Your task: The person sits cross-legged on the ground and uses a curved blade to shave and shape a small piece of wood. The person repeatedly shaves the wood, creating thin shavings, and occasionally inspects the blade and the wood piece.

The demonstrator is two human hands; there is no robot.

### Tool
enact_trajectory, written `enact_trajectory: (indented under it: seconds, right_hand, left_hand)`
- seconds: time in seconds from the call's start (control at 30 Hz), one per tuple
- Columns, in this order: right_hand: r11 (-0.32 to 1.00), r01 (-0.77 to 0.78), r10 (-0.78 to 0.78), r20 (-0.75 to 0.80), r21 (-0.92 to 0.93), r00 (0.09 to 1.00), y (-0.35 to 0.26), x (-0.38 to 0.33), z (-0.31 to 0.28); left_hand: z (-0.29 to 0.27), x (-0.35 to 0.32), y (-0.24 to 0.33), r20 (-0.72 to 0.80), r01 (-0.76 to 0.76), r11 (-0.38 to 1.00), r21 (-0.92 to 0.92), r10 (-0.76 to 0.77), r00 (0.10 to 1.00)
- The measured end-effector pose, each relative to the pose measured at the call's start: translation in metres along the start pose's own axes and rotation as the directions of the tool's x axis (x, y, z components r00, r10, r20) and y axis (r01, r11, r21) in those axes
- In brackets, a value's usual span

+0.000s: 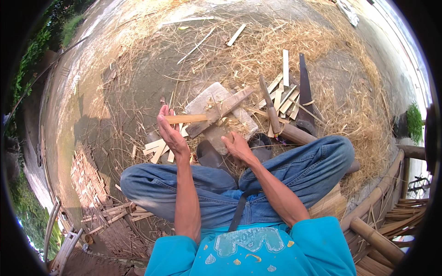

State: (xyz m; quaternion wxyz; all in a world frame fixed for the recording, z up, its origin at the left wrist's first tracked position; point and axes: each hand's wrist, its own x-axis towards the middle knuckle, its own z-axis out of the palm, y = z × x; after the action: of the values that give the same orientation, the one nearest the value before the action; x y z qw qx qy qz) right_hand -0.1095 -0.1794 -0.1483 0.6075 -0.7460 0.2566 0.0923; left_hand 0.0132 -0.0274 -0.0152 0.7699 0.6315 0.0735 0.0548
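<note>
My left hand point(172, 132) is raised in front of my left knee, its fingers and palm around one end of a flat, light bamboo slat point(188, 118). The slat's other end rests against a dark, rough piece of wood point(230, 104) lying diagonally over a pale stone block point(206, 97). My right hand point(238, 147) is low between my knees with curled fingers, beside a flat greyish piece point(214, 138). What those fingers hold, if anything, is hidden. Shavings lie on and around the block.
Loose slats point(281, 99) lie at the right beside a wooden-handled tool point(270, 110) and a dark saw point(304, 87). A thick pole point(298, 135) passes by my right knee. More strips point(159, 148) lie near my left knee, woven bamboo point(90, 178) at left, and straw point(258, 50) beyond.
</note>
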Motion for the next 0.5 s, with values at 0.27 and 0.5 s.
enact_trajectory:
  seconds: [0.27,0.5]
  right_hand:
    - [0.981,0.031,-0.059,0.143,0.190,0.988,-0.105,-0.049,0.027]
    - [0.976,0.103,-0.106,0.005,0.189,0.994,-0.084,-0.043,0.044]
  left_hand:
    - [0.004,-0.014,0.004,0.062,-0.097,0.947,0.307,0.082,0.995]
    - [0.003,-0.015,0.007,0.096,-0.143,0.928,0.344,0.116,0.989]
